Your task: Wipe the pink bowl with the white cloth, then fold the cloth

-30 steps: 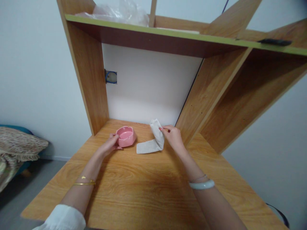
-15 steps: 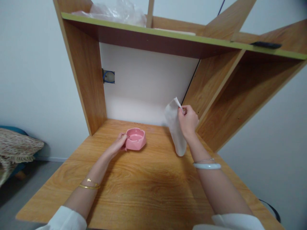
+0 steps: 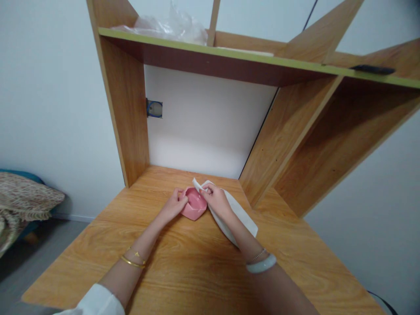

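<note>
A left hand point(image 3: 173, 207) closes its grip on the near-left rim of a small pink ceramic dish point(image 3: 194, 208), tilted at the middle of a wooden counter point(image 3: 183, 271). The right hand point(image 3: 216, 203) pinches a white cloth point(image 3: 241, 215) against the dish's far rim; the fingers hide part of the bowl, and the forearm covers the cloth's near end. Open counter lies near and left; a wooden upright point(image 3: 278, 140) stands close on the right. A crumpled clear plastic bag point(image 3: 170, 27) sits on the green-edged shelf point(image 3: 229, 50). No writing is legible.
</note>
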The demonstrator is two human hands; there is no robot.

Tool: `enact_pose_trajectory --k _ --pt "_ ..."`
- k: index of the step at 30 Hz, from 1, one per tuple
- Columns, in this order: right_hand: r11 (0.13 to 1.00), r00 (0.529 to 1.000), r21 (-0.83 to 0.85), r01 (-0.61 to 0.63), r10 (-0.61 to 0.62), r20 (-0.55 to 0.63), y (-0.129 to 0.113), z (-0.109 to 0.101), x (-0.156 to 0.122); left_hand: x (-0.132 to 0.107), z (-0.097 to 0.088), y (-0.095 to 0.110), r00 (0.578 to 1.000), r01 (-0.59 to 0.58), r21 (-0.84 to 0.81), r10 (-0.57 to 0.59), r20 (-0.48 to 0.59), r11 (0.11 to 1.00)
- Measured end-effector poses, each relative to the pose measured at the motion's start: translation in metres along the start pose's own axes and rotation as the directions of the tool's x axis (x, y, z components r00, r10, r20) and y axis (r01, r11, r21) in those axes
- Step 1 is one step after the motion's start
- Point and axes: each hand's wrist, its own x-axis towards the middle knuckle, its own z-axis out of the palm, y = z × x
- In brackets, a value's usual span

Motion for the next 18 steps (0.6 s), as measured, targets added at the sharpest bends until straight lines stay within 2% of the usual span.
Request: enact_pose_trajectory --k 2,4,9,11,15,18 --pt "0.999 0.995 0.006 0.041 -0.041 0.094 0.0 0.006 -0.003 -0.001 0.0 -0.001 1.0 -0.008 0.056 0.009 -0.009 0.998" --pt "0.998 0.991 -0.024 0.05 -0.046 0.129 0.001 0.007 -0.006 -0.003 0.001 0.0 0.999 -0.029 0.087 0.031 -0.024 0.996" --pt "0.987 0.99 -0.075 -0.142 0.14 -0.02 0.016 0.008 -0.016 -0.011 0.003 0.011 0.984 -0.18 0.093 0.181 0.0 0.979" --pt "0.98 0.981 -0.049 -0.193 0.193 0.001 0.026 0.01 -0.021 -0.016 0.002 0.018 0.965 -0.263 0.106 0.258 0.055 0.959" --pt "0.976 0.972 0.008 -0.22 0.218 0.084 0.039 0.014 -0.033 -0.025 0.0 0.028 0.916 -0.39 0.192 0.358 0.181 0.901" --pt "0.976 0.976 0.037 -0.216 0.215 0.029 0.042 0.017 -0.041 -0.027 0.0 0.026 0.898 -0.435 0.236 0.398 0.187 0.869"
